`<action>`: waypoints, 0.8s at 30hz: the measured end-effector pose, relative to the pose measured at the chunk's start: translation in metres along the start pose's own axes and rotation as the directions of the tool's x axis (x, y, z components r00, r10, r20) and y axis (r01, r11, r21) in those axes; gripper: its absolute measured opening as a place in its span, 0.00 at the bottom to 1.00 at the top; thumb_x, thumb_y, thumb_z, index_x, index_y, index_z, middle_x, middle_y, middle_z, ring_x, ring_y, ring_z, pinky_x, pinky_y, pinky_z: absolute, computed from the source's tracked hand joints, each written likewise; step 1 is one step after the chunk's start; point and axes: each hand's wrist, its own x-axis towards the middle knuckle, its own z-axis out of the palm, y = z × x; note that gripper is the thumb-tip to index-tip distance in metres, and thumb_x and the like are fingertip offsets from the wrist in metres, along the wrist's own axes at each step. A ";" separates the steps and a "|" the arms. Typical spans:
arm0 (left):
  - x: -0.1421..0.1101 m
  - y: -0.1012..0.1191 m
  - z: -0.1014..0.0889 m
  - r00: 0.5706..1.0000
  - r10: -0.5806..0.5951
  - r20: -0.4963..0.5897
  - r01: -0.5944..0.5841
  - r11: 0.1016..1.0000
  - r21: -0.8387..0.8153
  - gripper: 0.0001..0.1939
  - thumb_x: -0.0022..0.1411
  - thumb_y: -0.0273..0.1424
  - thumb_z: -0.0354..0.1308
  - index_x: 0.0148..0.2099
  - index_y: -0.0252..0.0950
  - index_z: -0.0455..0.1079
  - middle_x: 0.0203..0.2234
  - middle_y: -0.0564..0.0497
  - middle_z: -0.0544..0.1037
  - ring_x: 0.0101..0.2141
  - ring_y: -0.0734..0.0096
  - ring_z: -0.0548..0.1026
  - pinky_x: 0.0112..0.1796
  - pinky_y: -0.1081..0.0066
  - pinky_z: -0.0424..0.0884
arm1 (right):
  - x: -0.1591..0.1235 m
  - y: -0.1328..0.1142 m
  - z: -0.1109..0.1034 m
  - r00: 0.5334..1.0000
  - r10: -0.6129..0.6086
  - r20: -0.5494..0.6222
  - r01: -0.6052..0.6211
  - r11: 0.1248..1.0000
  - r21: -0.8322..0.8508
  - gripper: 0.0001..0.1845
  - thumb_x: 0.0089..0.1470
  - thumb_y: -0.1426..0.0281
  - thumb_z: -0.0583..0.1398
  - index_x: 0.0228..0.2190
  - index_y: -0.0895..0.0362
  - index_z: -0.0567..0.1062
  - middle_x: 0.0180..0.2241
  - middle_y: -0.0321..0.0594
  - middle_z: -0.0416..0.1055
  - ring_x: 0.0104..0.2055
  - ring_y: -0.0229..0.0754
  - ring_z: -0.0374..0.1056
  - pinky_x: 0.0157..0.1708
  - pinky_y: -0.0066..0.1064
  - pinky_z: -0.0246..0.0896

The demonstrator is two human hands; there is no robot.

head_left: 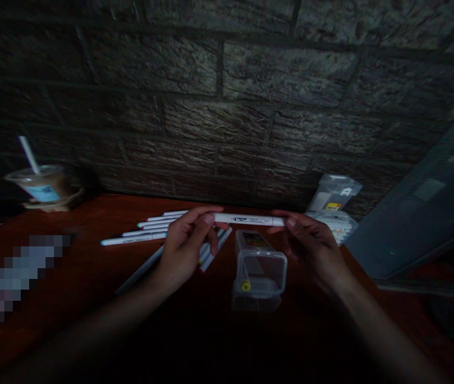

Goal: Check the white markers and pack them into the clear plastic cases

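A white marker with dark print on its barrel is held level above the table, one end in each hand. My left hand pinches its left end. Its right end is gripped by the fingers of my right hand. Below and between the hands lies a clear plastic case, its open end facing me, with a yellow round sticker. Several white markers with coloured ends lie to the left, and more markers rest beneath my left hand, partly hidden by it.
A cup with a straw stands in a holder at the far left. Behind my right hand, another clear case stands by a pack of markers. A stone-block wall backs the reddish table; a grey post rises at right.
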 end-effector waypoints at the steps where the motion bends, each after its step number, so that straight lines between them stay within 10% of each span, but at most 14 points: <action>1: 0.001 0.001 0.001 1.000 0.007 -0.003 -0.007 1.000 -0.009 0.11 0.70 0.36 0.60 0.50 0.38 0.77 0.32 0.49 0.84 0.18 0.78 0.72 0.21 0.73 0.69 | 0.000 0.001 -0.001 1.000 -0.001 0.004 0.001 1.000 -0.002 0.16 0.56 0.57 0.69 0.44 0.52 0.85 0.34 0.43 0.84 0.19 0.33 0.60 0.16 0.25 0.52; 9: 0.018 0.020 0.020 0.998 0.061 0.029 -0.063 0.994 0.087 0.09 0.64 0.34 0.67 0.46 0.37 0.77 0.18 0.57 0.75 0.18 0.77 0.70 0.22 0.76 0.67 | 0.010 0.015 -0.010 0.996 -0.084 -0.027 0.081 0.992 -0.101 0.12 0.51 0.61 0.73 0.40 0.48 0.87 0.24 0.33 0.79 0.19 0.33 0.62 0.18 0.25 0.57; 15: 0.027 0.041 0.047 0.980 0.187 0.072 -0.197 0.966 0.167 0.08 0.63 0.33 0.68 0.44 0.36 0.79 0.20 0.56 0.76 0.18 0.77 0.70 0.21 0.77 0.67 | 0.013 0.027 -0.010 0.976 -0.219 -0.011 0.216 0.968 -0.128 0.12 0.45 0.65 0.76 0.35 0.48 0.87 0.35 0.38 0.86 0.33 0.43 0.79 0.36 0.35 0.74; 24: 0.025 0.043 0.075 0.833 0.489 0.258 -0.550 0.786 0.283 0.10 0.62 0.29 0.70 0.46 0.40 0.83 0.37 0.49 0.78 0.34 0.71 0.78 0.31 0.74 0.75 | 0.012 0.035 -0.018 0.881 -0.473 0.019 0.436 0.795 -0.421 0.11 0.59 0.64 0.69 0.44 0.51 0.84 0.37 0.40 0.83 0.31 0.40 0.74 0.30 0.30 0.68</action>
